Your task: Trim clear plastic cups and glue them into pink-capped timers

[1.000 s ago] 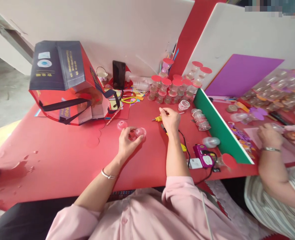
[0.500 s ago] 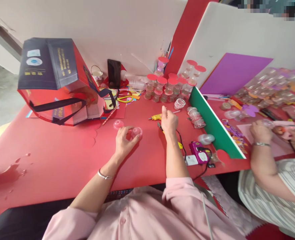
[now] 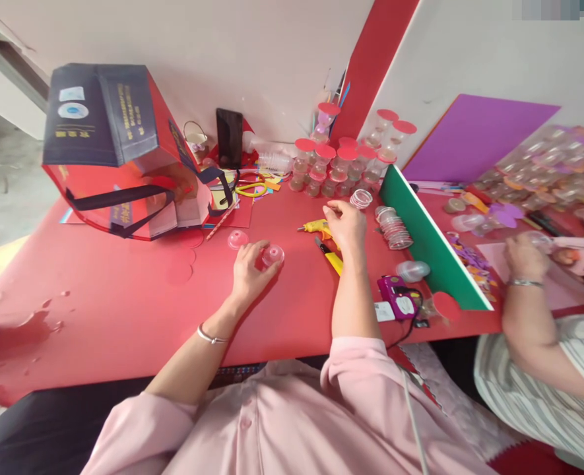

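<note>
My left hand (image 3: 252,269) rests low over the red table, thumb and fingers closed around a small clear plastic dome piece (image 3: 273,255) with a rim and a small centre mark. A similar clear dome piece (image 3: 237,239) lies just beyond those fingers. My right hand (image 3: 347,226) is raised with its fingers curled and the thumb and fingertips pinched together. Whatever is in the pinch, if anything, is too small to make out. Partly behind this hand lie a yellow glue gun (image 3: 315,226) and a yellow-handled utility knife (image 3: 330,256).
A large red and black bag (image 3: 123,145) stands at left. Hourglass-shaped plastic pieces with red discs (image 3: 325,153) are stacked at back. Stacked clear cups (image 3: 394,228) lie beside a green divider (image 3: 435,244), near a purple box (image 3: 395,297). Another person's hand (image 3: 526,256) works beyond it.
My right hand has shifted slightly right, showing more of the glue gun and knife. The dome piece in my left hand sits flatter, its top facing up. The camera view has shifted slightly.
</note>
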### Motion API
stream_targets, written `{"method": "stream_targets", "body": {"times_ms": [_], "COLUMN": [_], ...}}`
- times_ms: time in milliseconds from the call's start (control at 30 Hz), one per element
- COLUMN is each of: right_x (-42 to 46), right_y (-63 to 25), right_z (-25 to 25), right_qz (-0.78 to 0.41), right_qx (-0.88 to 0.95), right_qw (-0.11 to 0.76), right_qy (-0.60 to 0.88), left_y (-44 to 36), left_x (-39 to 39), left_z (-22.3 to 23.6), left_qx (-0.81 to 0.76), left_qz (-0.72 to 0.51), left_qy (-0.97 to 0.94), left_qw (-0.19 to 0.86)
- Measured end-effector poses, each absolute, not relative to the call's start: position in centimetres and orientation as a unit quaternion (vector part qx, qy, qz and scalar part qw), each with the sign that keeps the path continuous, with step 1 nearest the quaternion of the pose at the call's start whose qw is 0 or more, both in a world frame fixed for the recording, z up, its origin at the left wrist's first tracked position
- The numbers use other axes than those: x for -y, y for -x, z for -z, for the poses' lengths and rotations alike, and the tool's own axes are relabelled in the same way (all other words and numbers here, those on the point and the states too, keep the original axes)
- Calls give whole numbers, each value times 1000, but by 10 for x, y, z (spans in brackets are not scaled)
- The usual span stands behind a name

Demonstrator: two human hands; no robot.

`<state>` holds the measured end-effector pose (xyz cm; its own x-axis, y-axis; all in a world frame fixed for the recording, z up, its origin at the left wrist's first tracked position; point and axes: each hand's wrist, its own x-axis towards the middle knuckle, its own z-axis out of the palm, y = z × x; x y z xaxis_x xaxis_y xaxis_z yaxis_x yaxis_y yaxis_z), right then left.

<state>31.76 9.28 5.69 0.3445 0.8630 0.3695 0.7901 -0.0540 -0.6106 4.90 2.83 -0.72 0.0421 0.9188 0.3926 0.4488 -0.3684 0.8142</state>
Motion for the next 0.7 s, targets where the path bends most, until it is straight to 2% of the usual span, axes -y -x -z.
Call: {"method": "stream_targets", "body": {"times_ms": [267,467,700], "right_x": [-94,-94,-92], "right_y": [-309,-287,-248], "right_z": [-55,-51,-59], "right_qz": [-44,-97,-139], "right_qx": [616,675,731], "right_qw": [381,380,344], "right_qy": [688,625,573], "left_y": [-49,-46,-41], "left_x": [-29,-32,-35], "left_z": [5,10,9], "left_qx": [-507,-511,-559], "left_qz": [-482,-472,-403], "left_qy": [-674,-693,-712], "left_qw": [236,191,135]}}
